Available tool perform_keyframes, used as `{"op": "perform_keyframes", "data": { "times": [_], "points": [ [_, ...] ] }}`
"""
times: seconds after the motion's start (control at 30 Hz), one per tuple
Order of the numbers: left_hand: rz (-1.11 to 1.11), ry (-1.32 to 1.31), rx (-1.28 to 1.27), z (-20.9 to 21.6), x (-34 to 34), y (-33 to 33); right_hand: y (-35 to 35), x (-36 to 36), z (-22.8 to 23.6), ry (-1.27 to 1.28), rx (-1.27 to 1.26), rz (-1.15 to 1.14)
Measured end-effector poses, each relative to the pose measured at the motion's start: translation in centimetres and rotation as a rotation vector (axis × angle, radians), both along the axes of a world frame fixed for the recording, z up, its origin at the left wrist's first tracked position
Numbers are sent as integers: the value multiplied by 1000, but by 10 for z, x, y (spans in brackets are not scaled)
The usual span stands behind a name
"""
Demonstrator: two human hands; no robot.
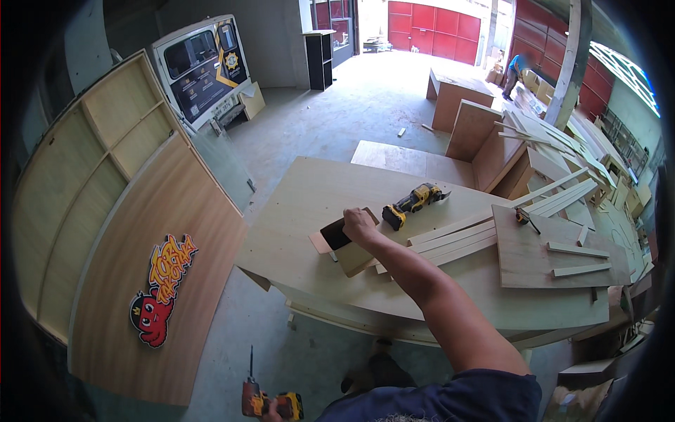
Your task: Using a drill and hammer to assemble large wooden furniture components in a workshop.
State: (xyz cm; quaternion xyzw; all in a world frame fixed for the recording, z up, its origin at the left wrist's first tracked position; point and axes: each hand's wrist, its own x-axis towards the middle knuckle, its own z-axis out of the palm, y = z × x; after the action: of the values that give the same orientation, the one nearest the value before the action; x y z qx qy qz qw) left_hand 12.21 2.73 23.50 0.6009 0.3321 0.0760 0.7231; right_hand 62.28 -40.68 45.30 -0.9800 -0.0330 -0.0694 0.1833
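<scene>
My left hand (271,413), low in the picture, is wrapped round the grip of a yellow-and-black cordless drill (254,401). The drill's long thin bit points away from me, over the floor. On the pale wooden worktable (295,200), my right hand (358,225) is at the mouth of an open cardboard box (360,260) with a dark inside. Its fingers are curled closed, and whatever they pinch is hidden. Just beyond lies a yellow-and-black cordless power tool (415,204). Several wood strips (457,243) lie beside the box.
A plywood board (517,257) with short wood pieces and a small tool (526,218) lies at the table's right. Large wooden panels (119,274) stand on the left, one bearing a red cartoon sign (151,316). A van (204,70) and a person in blue (515,74) are farther off.
</scene>
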Motion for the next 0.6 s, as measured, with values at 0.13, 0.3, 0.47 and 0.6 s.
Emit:
{"op": "perform_keyframes", "data": {
  "times": [0.13, 0.3, 0.47, 0.6],
  "points": [
    [-38, -71, 21, -8, 23, -3, 6, -7, 13, 39, 355, -117],
    [-116, -221, 22, 13, 100, -36, -13, 4, -26, -189, 241, 149],
    [-212, -338, 44, 51, 162, -63, -9, 18, -32, 311, 2158, -286],
    [-197, -362, 90, 76, 167, -57, 18, 12, -32, 440, 2306, -139]
  ]
}}
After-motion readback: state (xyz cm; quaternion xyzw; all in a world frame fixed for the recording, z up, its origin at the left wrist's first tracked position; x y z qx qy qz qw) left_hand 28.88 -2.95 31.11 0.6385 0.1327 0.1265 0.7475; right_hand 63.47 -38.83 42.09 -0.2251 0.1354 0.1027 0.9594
